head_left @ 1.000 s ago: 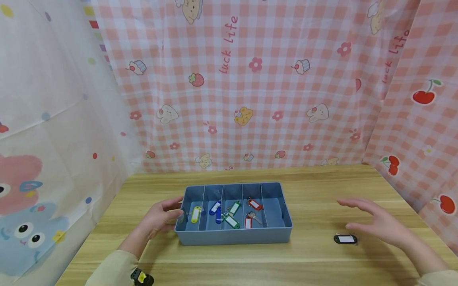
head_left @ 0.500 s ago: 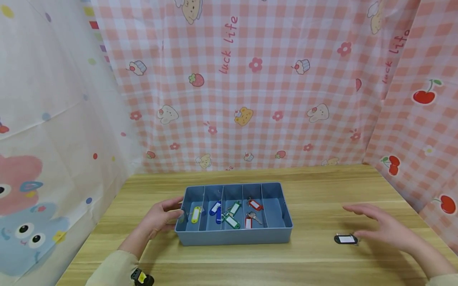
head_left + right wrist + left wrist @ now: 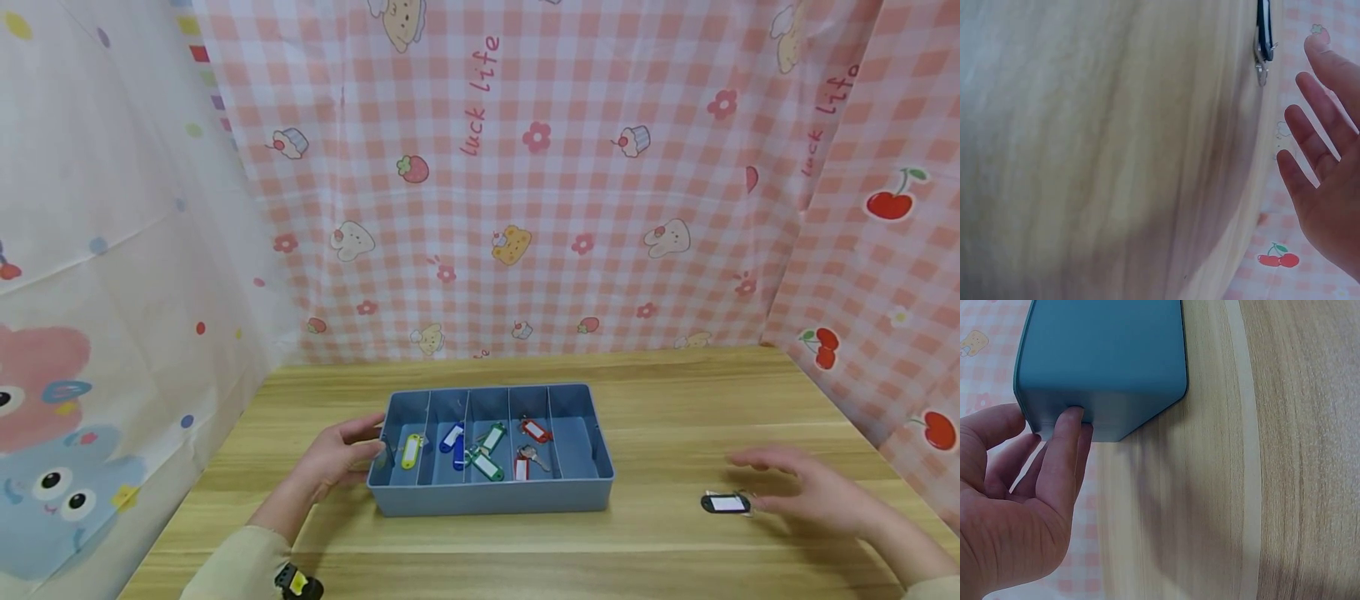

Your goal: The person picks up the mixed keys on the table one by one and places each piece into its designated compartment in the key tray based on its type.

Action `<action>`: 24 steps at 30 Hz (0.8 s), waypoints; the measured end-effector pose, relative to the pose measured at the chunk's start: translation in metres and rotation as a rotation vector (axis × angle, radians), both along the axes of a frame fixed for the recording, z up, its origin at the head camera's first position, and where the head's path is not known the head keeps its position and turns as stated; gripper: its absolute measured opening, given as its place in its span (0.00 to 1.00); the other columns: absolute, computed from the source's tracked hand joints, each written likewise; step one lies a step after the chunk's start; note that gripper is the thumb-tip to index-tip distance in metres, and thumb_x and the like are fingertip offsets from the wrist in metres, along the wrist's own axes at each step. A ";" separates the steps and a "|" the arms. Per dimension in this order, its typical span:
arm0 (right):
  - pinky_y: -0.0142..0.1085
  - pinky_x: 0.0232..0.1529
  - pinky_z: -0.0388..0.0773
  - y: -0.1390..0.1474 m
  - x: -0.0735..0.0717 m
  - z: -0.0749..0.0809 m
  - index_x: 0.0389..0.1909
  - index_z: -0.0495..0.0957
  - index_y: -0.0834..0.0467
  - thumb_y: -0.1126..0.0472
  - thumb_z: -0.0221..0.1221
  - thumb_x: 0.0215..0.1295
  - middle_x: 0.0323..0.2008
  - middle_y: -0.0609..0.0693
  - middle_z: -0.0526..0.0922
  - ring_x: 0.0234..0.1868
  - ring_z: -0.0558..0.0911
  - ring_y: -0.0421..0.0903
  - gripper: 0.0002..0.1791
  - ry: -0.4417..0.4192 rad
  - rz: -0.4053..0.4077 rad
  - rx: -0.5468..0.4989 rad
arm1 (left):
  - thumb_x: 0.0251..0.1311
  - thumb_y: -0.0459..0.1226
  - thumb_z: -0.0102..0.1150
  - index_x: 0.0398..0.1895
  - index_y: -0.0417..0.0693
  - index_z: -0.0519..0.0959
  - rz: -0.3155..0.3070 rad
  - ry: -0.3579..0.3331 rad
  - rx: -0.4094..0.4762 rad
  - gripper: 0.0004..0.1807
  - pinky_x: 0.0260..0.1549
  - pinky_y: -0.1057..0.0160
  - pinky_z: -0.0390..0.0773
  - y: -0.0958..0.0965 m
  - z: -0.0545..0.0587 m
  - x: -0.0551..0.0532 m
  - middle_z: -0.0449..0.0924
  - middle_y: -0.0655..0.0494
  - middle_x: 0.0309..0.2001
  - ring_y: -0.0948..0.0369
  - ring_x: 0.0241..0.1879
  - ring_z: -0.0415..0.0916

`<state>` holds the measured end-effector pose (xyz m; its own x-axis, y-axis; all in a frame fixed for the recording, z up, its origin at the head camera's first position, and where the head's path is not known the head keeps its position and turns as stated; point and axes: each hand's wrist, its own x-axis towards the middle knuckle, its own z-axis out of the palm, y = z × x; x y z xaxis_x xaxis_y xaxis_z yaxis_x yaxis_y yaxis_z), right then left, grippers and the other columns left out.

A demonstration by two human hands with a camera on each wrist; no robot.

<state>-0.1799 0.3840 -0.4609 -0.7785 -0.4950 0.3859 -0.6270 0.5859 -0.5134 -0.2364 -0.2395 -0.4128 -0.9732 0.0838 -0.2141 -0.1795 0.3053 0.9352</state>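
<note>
A blue-grey divided tray (image 3: 491, 498) sits mid-table in the head view. My left hand (image 3: 339, 458) touches its left end; in the left wrist view the fingertips (image 3: 1071, 415) rest against the tray's end wall. My right hand (image 3: 813, 496) is spread open at the right, holding nothing. Just left of its thumb, a black key tag (image 3: 726, 503) with a white label and a metal ring lies on the table. The right wrist view shows this black key tag (image 3: 1264, 31) edge-on, apart from the fingers.
Across the tray's compartments lie a yellow key tag (image 3: 412, 451), blue tags (image 3: 452, 437), green tags (image 3: 487, 467) and red tags (image 3: 536, 430), with a key (image 3: 533, 456) by the red ones. Checked cloth hangs behind the wooden table (image 3: 652, 550).
My right hand has moved right and slightly down, bringing its thumb beside the black key tag's ring end. The left hand and the tray stay in place.
</note>
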 end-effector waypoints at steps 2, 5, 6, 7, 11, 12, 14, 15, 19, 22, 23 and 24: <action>0.16 0.50 0.65 0.001 -0.002 -0.003 0.56 0.80 0.58 0.70 0.73 0.49 0.53 0.39 0.81 0.53 0.73 0.28 0.30 0.031 0.029 0.008 | 0.66 0.30 0.60 0.73 0.40 0.64 0.000 -0.003 0.000 0.32 0.46 0.43 0.80 0.000 0.000 0.000 0.66 0.30 0.66 0.43 0.57 0.73; 0.15 0.51 0.64 0.003 -0.005 -0.006 0.56 0.80 0.57 0.70 0.73 0.49 0.52 0.40 0.82 0.54 0.73 0.27 0.29 0.042 0.064 0.013 | 0.65 0.30 0.61 0.73 0.41 0.65 0.001 -0.006 -0.002 0.32 0.46 0.43 0.80 -0.001 -0.001 0.000 0.66 0.31 0.66 0.43 0.57 0.73; 0.15 0.51 0.64 0.004 -0.005 -0.006 0.57 0.80 0.57 0.69 0.73 0.50 0.52 0.41 0.82 0.54 0.73 0.27 0.29 0.032 0.073 0.012 | 0.65 0.30 0.61 0.73 0.41 0.65 0.005 -0.007 -0.003 0.32 0.46 0.43 0.80 -0.001 -0.001 -0.001 0.66 0.31 0.65 0.43 0.57 0.73; 0.15 0.50 0.64 0.005 -0.006 -0.006 0.57 0.80 0.57 0.69 0.73 0.51 0.52 0.41 0.82 0.54 0.73 0.27 0.29 0.023 0.078 0.013 | 0.65 0.30 0.61 0.72 0.41 0.65 0.008 -0.009 -0.005 0.32 0.46 0.44 0.80 -0.001 -0.001 -0.001 0.67 0.31 0.65 0.44 0.57 0.73; 0.15 0.50 0.63 0.008 -0.008 -0.006 0.55 0.81 0.58 0.70 0.72 0.52 0.51 0.41 0.83 0.54 0.73 0.27 0.27 -0.003 0.098 0.014 | 0.66 0.30 0.60 0.72 0.41 0.65 0.006 -0.006 -0.009 0.32 0.46 0.44 0.80 0.000 -0.001 -0.001 0.66 0.31 0.65 0.43 0.57 0.73; 0.15 0.50 0.63 0.008 -0.009 -0.006 0.55 0.81 0.58 0.70 0.71 0.52 0.51 0.41 0.83 0.54 0.73 0.27 0.27 -0.008 0.104 0.014 | 0.66 0.30 0.60 0.73 0.41 0.65 0.003 -0.005 -0.006 0.32 0.46 0.44 0.80 0.000 0.000 -0.001 0.66 0.31 0.66 0.43 0.57 0.73; 0.15 0.51 0.63 0.009 -0.010 -0.007 0.54 0.82 0.58 0.72 0.71 0.51 0.50 0.42 0.84 0.53 0.75 0.28 0.26 -0.006 0.124 0.012 | 0.66 0.29 0.59 0.73 0.40 0.64 -0.003 -0.003 -0.002 0.32 0.46 0.44 0.80 0.000 0.000 0.000 0.65 0.30 0.66 0.42 0.57 0.72; 0.15 0.51 0.63 0.009 -0.010 -0.008 0.54 0.82 0.58 0.72 0.71 0.51 0.50 0.41 0.84 0.53 0.75 0.28 0.26 -0.005 0.131 0.012 | 0.66 0.29 0.59 0.73 0.40 0.64 -0.002 -0.002 0.000 0.32 0.45 0.44 0.80 0.001 0.000 0.000 0.65 0.30 0.66 0.42 0.57 0.72; 0.15 0.50 0.63 0.010 -0.012 -0.011 0.52 0.83 0.56 0.74 0.71 0.49 0.49 0.40 0.84 0.52 0.76 0.30 0.27 0.039 0.138 0.016 | 0.66 0.29 0.59 0.73 0.40 0.64 0.000 -0.001 0.010 0.32 0.45 0.43 0.80 0.001 0.000 0.000 0.65 0.30 0.66 0.42 0.57 0.72; 0.14 0.50 0.62 0.009 -0.013 -0.014 0.50 0.83 0.54 0.73 0.73 0.47 0.48 0.40 0.84 0.51 0.76 0.31 0.27 0.078 0.120 0.030 | 0.66 0.28 0.59 0.73 0.39 0.64 0.002 0.003 0.012 0.32 0.45 0.43 0.80 0.001 -0.001 0.000 0.66 0.30 0.65 0.42 0.57 0.73; 0.14 0.50 0.62 0.009 -0.013 -0.015 0.50 0.83 0.54 0.73 0.73 0.47 0.48 0.40 0.84 0.50 0.76 0.31 0.27 0.084 0.117 0.035 | 0.66 0.28 0.59 0.73 0.39 0.64 0.002 0.004 0.010 0.32 0.45 0.43 0.80 0.001 -0.001 0.000 0.66 0.30 0.65 0.42 0.57 0.73; 0.14 0.50 0.62 0.010 -0.014 -0.015 0.50 0.84 0.53 0.73 0.73 0.47 0.47 0.40 0.84 0.50 0.76 0.31 0.26 0.085 0.115 0.041 | 0.66 0.29 0.59 0.73 0.39 0.64 0.003 0.004 0.010 0.32 0.45 0.43 0.80 0.001 -0.001 0.000 0.66 0.30 0.65 0.42 0.57 0.73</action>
<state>-0.1935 0.3935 -0.4760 -0.6807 -0.5960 0.4260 -0.7318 0.5268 -0.4324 -0.2363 -0.2390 -0.4135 -0.9743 0.0830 -0.2095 -0.1766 0.2957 0.9388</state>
